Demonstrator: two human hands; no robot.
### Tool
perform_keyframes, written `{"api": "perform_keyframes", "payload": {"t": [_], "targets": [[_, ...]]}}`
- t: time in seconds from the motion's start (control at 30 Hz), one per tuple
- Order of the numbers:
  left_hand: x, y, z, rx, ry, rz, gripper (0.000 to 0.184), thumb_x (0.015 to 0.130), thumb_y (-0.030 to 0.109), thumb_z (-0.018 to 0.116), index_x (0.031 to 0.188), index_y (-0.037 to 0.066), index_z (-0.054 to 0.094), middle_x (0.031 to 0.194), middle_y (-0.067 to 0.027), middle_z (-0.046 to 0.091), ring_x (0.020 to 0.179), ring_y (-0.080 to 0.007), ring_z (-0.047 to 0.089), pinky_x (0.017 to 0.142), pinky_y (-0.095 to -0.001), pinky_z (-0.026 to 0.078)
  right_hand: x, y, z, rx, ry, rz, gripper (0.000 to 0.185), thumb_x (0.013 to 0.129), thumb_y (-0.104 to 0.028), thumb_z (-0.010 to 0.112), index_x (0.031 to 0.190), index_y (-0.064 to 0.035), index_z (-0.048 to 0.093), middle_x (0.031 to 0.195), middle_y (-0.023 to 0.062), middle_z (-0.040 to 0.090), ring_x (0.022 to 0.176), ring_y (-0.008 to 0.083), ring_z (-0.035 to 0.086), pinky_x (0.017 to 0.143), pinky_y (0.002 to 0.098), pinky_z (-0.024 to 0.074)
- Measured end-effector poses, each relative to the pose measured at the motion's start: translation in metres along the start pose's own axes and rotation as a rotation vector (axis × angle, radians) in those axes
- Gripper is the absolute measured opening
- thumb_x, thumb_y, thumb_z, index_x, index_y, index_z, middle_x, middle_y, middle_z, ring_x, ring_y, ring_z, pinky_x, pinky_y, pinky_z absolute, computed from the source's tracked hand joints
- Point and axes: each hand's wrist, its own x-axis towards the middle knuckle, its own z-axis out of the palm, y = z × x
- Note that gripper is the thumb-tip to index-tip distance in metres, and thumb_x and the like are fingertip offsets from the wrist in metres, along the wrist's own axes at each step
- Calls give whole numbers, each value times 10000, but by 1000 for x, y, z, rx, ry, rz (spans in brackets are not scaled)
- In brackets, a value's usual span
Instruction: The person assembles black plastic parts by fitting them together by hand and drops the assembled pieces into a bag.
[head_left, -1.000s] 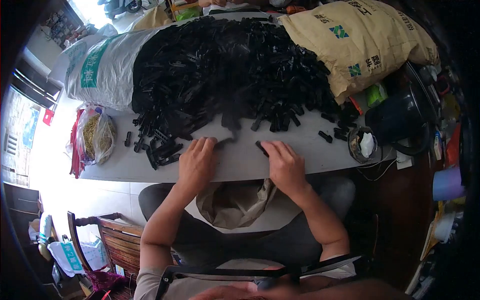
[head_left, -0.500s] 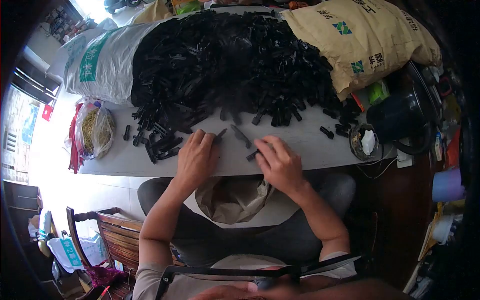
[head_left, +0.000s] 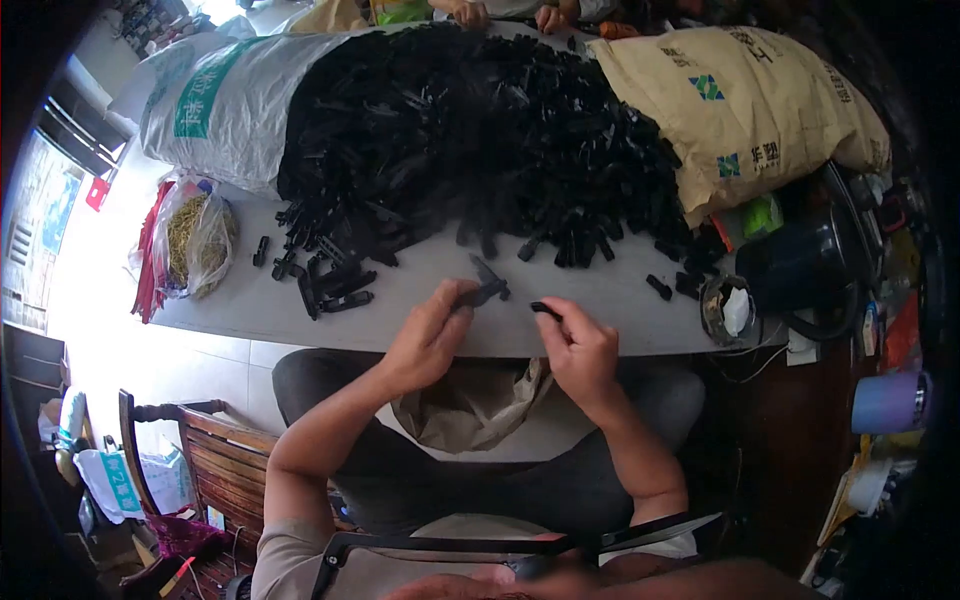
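**Two hands with black parts at a heaped tabletop**

In the head view, the left hand (head_left: 428,335) is over the near side of the pale tabletop (head_left: 625,315), its fingers narrow around a dark part (head_left: 488,286); whether this is one piece or two overlapping cannot be told. The right hand (head_left: 582,350), just beside it, pinches a small black part (head_left: 545,310) between thumb and fingers.

Beyond them a broad heap (head_left: 470,130) of black parts spreads between a white sack (head_left: 235,110) and a brown sack (head_left: 750,110). Loose parts (head_left: 340,295) lie at its near left edge. Farther left are a clear bag (head_left: 198,245) of dry, yellowish stuff and some red strips (head_left: 149,270). On the right, a jar (head_left: 714,310) with something white in it sits near a black jug (head_left: 790,262).

Another person's hands (head_left: 470,14) show at the far edge. Below the near edge, an open bag (head_left: 468,405) sits between the wearer's knees. A wooden chair (head_left: 230,465) is on the left, by pale floor tiles (head_left: 215,372); a purple cup (head_left: 888,403) is among clutter on the right.
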Motion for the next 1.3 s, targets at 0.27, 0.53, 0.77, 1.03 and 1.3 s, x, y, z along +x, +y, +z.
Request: {"api": "perform_keyframes", "payload": {"t": [0.27,0.53,0.77,1.03,1.3], "targets": [[-2,8,6,88,-51,57,336,1009,76,540,1334,-8,562,1121,-276,671,1071,-480,653,911,-500,507,2,20,-2,531,-230,239,222,1031,-93,610,1214,16,675,971,117,782,834,182,762,709,323,602],[0,6,4,54,-48,127,337,991,54,540,1320,-18,555,1087,-251,657,1021,-457,647,910,-459,511,-11,-6,6,301,-63,-96,208,987,-86,739,1181,-15,707,954,129,767,762,242,750,678,366,601],[-4,11,-1,121,-295,214,426,972,111,611,1374,-13,545,1201,-234,650,1081,-453,658,943,-474,521,-11,-2,8,162,-41,-391,243,888,-41,832,1096,-29,706,901,142,747,733,259,751,635,367,601],[-6,13,-2,331,-319,316,467,979,216,706,1369,10,551,1137,-200,668,963,-423,696,796,-495,575,-14,3,-1,250,-161,-267,237,880,-55,848,1050,-21,686,891,124,758,713,237,759,629,343,615],[-10,10,-5,394,-358,373,418,963,178,716,1317,1,584,1020,-161,663,826,-385,704,691,-473,553,-6,-5,0,398,-207,-133,349,845,-91,875,1145,-1,720,995,111,752,785,164,740,658,291,592]]}}
